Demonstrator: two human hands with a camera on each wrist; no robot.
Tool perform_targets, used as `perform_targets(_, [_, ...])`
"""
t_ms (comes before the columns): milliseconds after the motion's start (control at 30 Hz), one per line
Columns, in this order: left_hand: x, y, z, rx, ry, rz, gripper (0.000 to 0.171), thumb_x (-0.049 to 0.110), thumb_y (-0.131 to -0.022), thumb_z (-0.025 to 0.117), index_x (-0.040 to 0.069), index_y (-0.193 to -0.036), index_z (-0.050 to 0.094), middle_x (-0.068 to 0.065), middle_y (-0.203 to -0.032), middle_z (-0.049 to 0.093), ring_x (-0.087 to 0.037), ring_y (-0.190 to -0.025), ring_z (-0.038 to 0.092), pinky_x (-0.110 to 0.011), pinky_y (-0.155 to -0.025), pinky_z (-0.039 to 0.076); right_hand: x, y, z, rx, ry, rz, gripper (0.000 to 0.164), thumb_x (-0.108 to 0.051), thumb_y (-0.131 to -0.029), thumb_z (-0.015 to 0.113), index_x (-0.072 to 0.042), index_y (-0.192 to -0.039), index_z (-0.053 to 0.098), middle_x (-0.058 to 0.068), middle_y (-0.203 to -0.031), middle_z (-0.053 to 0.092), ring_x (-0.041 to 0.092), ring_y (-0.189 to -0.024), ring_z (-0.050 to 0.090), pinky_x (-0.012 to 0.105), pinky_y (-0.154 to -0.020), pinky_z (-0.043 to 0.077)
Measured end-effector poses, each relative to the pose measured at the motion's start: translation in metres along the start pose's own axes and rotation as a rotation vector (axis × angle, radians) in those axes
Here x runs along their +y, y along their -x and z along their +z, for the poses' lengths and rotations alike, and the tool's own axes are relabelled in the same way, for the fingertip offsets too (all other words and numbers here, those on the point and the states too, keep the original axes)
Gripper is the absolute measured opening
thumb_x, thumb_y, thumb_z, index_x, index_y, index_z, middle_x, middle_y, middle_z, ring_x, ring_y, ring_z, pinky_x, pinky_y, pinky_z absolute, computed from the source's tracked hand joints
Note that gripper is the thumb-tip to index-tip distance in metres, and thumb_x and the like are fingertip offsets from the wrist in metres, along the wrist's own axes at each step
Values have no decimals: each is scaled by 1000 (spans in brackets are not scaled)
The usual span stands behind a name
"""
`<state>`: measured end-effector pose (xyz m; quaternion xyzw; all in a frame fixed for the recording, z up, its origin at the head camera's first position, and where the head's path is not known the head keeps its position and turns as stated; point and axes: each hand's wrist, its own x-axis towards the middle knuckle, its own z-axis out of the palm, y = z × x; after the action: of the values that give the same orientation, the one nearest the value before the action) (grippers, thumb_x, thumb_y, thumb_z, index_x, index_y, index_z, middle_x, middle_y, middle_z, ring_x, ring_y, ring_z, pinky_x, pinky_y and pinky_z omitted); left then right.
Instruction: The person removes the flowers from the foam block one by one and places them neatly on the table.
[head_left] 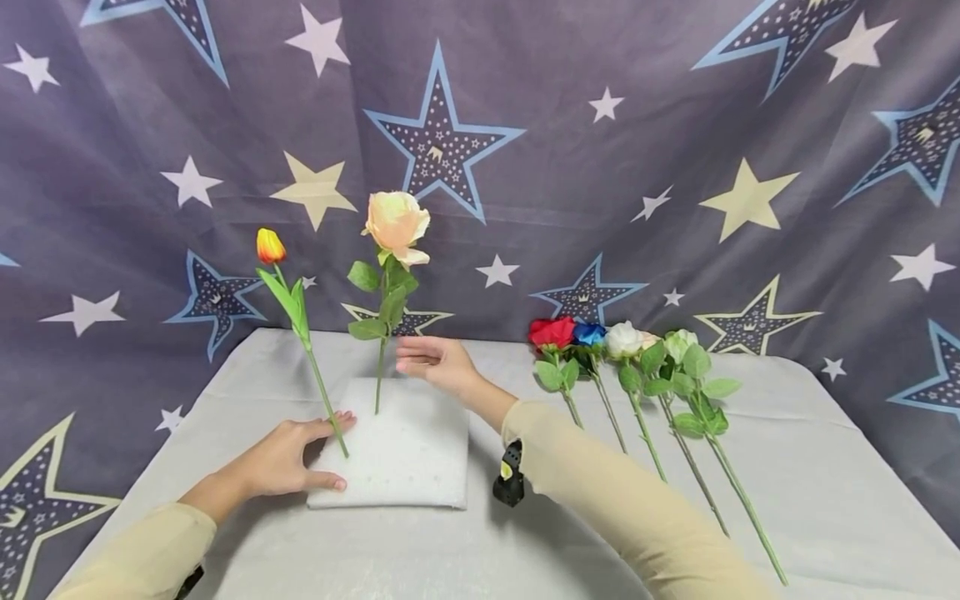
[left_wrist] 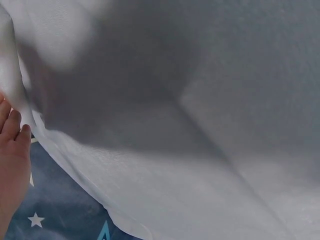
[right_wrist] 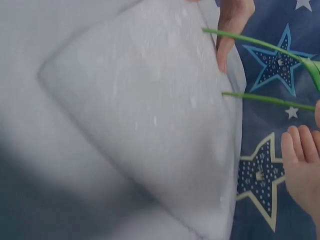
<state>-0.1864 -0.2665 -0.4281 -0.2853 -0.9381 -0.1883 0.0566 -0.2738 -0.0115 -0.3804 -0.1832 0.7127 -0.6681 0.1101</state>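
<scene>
A white foam block (head_left: 405, 458) lies on the table with two artificial flowers standing in it. The orange-yellow tulip (head_left: 271, 247) leans left on its green stem, while the peach rose (head_left: 397, 223) rises nearly upright near the block's back. My left hand (head_left: 288, 457) rests against the block's left edge, thumb and fingers spread, close by the tulip stem. Beside the rose stem, my right hand (head_left: 442, 367) is raised with its fingers loosely extended. The right wrist view shows those fingers apart from the rose stem (right_wrist: 270, 99); the thumb is partly cut off by the frame.
To the right lie several artificial flowers in a row: a red rose (head_left: 552, 333), a blue one (head_left: 589, 334), a white one (head_left: 623, 340) and pale ones, stems toward me. The grey cloth-covered table (head_left: 525, 542) meets a star-patterned curtain (head_left: 525, 208) behind.
</scene>
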Motion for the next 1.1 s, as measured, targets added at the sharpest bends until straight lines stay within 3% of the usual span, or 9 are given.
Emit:
perform_targets(133, [-1,-2,-1,-9,-1,-14,85,61,-64,75,8,-128,58,-14,-129,59,-33,-119,55,-49,-100,44,-1,0,12,-47,-55,-30,42,-2,-85,65,2,-126,57,19,-123,61,26,-110,63,24,-88,54])
perform_targets(267, [-1,-4,-3,-19,1,-17,86,62,-65,73,8,-129,57,-13,-130,58,-32,-120,55,-48,-101,43,-1,-1,21,3,-53,-64,34,-3,-84,67,3,-117,62,19,-117,64,26,-105,65,23,-86,55])
perform_targets(400, [0,-3,-3,-5,-4,1,83,61,-65,74,8,-127,59,-14,-126,61,-32,-115,58,-48,-97,47,-1,4,29,22,0,-94,25,-5,-82,69,3,-106,68,19,-107,69,23,-93,69,20,-79,56])
perform_targets(533, [1,-2,-4,15,-5,23,80,59,-65,75,8,-125,61,-14,-122,64,-31,-112,61,-48,-94,49,-3,14,37,-31,89,-154,22,-7,-82,70,2,-102,70,18,-101,70,17,-85,70,17,-75,56])
perform_targets(700, [2,-1,-3,17,14,39,80,58,-66,75,7,-126,59,-13,-123,63,-31,-115,59,-49,-96,47,-4,25,44,-91,161,-226,21,-8,-85,67,3,-104,69,18,-101,71,24,-92,70,14,-74,55])
perform_targets(1100, [2,0,-1,8,-6,9,80,54,-62,80,7,-124,61,-12,-122,64,-31,-111,61,-48,-94,48,-1,26,46,-34,161,-226,19,-3,-86,64,9,-100,68,22,-99,70,30,-96,68,12,-77,54])
